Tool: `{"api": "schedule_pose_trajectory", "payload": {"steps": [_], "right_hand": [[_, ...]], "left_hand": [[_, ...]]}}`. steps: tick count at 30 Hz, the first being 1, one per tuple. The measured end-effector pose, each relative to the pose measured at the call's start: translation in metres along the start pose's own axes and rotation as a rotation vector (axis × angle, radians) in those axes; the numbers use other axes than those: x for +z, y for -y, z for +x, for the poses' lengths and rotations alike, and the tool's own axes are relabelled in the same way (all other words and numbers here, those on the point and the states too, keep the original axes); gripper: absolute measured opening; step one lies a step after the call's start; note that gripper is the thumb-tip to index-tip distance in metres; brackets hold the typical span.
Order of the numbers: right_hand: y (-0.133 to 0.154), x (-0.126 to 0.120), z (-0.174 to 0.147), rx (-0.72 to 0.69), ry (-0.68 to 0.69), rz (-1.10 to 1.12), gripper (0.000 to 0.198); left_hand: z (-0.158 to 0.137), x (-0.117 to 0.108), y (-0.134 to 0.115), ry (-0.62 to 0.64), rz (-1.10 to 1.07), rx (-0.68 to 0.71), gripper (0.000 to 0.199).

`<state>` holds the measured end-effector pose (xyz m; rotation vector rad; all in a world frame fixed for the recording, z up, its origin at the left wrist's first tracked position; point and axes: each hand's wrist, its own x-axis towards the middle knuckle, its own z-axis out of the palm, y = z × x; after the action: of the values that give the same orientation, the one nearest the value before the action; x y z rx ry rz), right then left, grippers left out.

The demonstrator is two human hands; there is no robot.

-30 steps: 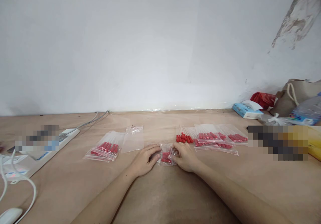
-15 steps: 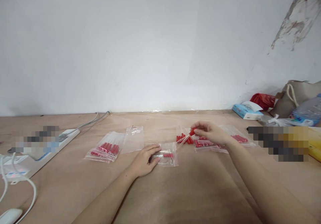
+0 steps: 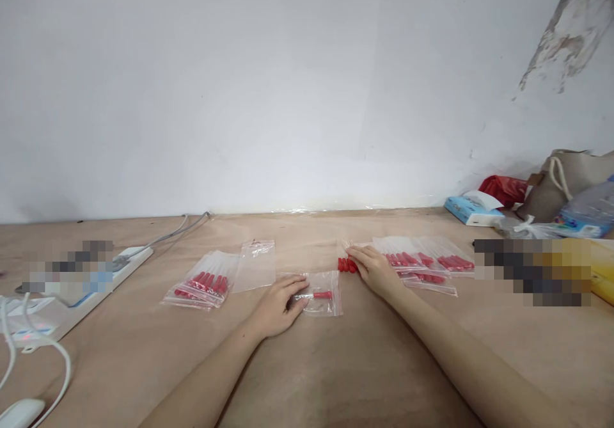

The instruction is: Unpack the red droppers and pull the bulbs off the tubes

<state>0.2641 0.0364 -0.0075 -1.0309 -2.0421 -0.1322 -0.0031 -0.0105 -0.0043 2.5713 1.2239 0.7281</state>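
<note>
My left hand (image 3: 281, 305) holds the left end of a clear zip bag (image 3: 330, 306), fingers curled over it and thumb on its near side. Inside lies a tool with a red handle (image 3: 322, 295) and a thin shaft, partly covered by my hand. A bit farther back, my right hand (image 3: 377, 269) has its fingertips together on a row of red-handled sticks (image 3: 344, 264), hiding some of them. What exactly the fingertips grip is hard to see. Behind my left hand lies a flat zip bag (image 3: 255, 267) with no red handles in it.
Filled zip bags (image 3: 204, 284) overlap on the left, and more bags with red handles (image 3: 422, 261) lie on the right. A white power strip (image 3: 71, 313) with cables is at far left. A blue tissue pack (image 3: 472, 210) stands near the wall at right.
My right hand has moved left and down, from holding up a red-handled piece to the row of sticks. The bags on the right now show more. My left hand stays put.
</note>
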Motion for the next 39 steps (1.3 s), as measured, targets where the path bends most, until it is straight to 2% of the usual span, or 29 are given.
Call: {"api": "schedule_pose_trajectory", "payload": {"steps": [5,10,14,17,19,25,29,32,34,36,39], "right_hand": [[0.004,0.007,0.0,-0.066,0.066,-0.159,0.029],[0.009,0.008,-0.001,-0.059,0.139,-0.252,0.024],[0.013,0.002,-0.003,0.038,0.059,-0.247,0.027],[0.016,-0.005,-0.008,0.136,-0.048,-0.211,0.021],[0.021,-0.01,-0.012,0.171,-0.056,-0.173,0.016],[0.042,-0.013,-0.017,0.066,0.182,0.019,0.014],[0.054,-0.007,-0.015,0.067,0.321,0.026,0.017],[0.061,-0.001,-0.014,0.105,0.372,0.001,0.017],[0.063,0.0,-0.013,0.135,0.36,0.013,0.012],[0.059,-0.007,-0.009,0.156,0.363,0.089,0.006],[0.043,-0.034,0.002,0.188,0.5,0.351,0.008]], "left_hand": [[0.001,-0.001,-0.002,-0.004,-0.009,0.001,0.034],[0.001,-0.001,-0.002,-0.006,-0.016,-0.003,0.034],[0.001,0.0,-0.001,-0.011,-0.024,-0.001,0.034],[0.0,-0.001,-0.001,-0.002,-0.021,-0.002,0.034],[0.0,-0.002,-0.002,0.013,-0.02,-0.003,0.035],[0.0,-0.005,-0.005,0.025,-0.003,-0.001,0.04],[0.0,-0.004,-0.004,0.058,0.011,0.005,0.04],[0.001,-0.004,-0.003,0.089,0.015,-0.006,0.038],[0.002,-0.004,-0.003,0.098,0.013,-0.008,0.038],[0.002,-0.006,-0.004,0.097,0.009,-0.012,0.038],[0.001,-0.008,-0.006,0.086,0.003,-0.036,0.039]]}}
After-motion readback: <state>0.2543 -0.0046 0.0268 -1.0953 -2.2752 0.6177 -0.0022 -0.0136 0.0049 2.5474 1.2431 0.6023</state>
